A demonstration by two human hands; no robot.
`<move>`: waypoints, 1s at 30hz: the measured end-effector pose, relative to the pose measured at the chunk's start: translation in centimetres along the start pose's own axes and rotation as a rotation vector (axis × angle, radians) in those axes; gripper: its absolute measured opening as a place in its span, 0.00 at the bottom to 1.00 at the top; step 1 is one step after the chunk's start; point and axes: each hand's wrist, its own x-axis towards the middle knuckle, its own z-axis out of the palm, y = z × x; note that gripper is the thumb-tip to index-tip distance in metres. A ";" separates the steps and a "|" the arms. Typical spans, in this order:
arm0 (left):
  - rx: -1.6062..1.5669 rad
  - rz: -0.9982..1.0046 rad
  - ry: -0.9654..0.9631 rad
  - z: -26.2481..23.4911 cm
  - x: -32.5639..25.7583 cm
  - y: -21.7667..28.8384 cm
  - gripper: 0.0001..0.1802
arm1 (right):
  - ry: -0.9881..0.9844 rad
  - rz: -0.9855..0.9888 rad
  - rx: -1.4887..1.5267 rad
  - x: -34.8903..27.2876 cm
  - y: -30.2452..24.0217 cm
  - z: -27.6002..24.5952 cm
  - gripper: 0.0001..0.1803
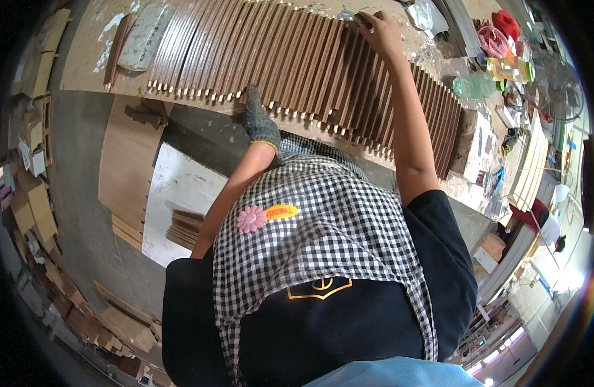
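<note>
A long row of brown wooden strips (297,58) with pale end tips lies side by side across the bench. My left hand (262,122), in a dark knitted glove with a yellow cuff, is at the near ends of the strips. One gloved finger stretches out onto the strip ends, and the others are partly hidden. My bare right hand (382,35) reaches over the row to its far edge. Its fingers are bent around something small and greyish that I cannot make out.
A paint-stained white block (145,37) and a loose brown strip (116,55) lie left of the row. A green plastic bottle (474,86), a red cloth item (506,24) and a fan (555,93) are at the right. Below the bench, a white board (174,174) carries a strip bundle (185,227).
</note>
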 end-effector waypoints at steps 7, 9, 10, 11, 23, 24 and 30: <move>0.019 -0.024 0.052 1.9 -2.9 2.1 0.49 | -0.250 0.039 -0.085 -6.7 -7.2 -3.2 0.29; 0.017 -0.046 0.090 1.5 -2.8 2.0 0.45 | -0.254 0.004 -0.072 -8.4 -8.6 -4.6 0.28; -0.002 0.003 0.014 1.0 -2.6 1.9 0.43 | -0.279 0.134 0.065 -8.7 -9.0 -5.3 0.27; -0.015 0.049 -0.069 1.0 -2.7 2.0 0.41 | -0.300 0.272 0.197 -9.0 -9.1 -6.1 0.27; 0.858 0.059 -0.436 -12.1 -3.0 1.9 0.43 | 0.138 0.595 0.541 -14.3 -5.3 -7.9 0.21; 1.452 0.278 -0.321 -10.8 -5.2 3.4 0.46 | 0.172 0.598 0.595 -15.2 -4.5 -7.5 0.21; 1.380 1.881 -0.637 -5.5 -2.3 0.8 0.50 | 0.167 0.605 0.735 -14.7 -6.2 -7.8 0.21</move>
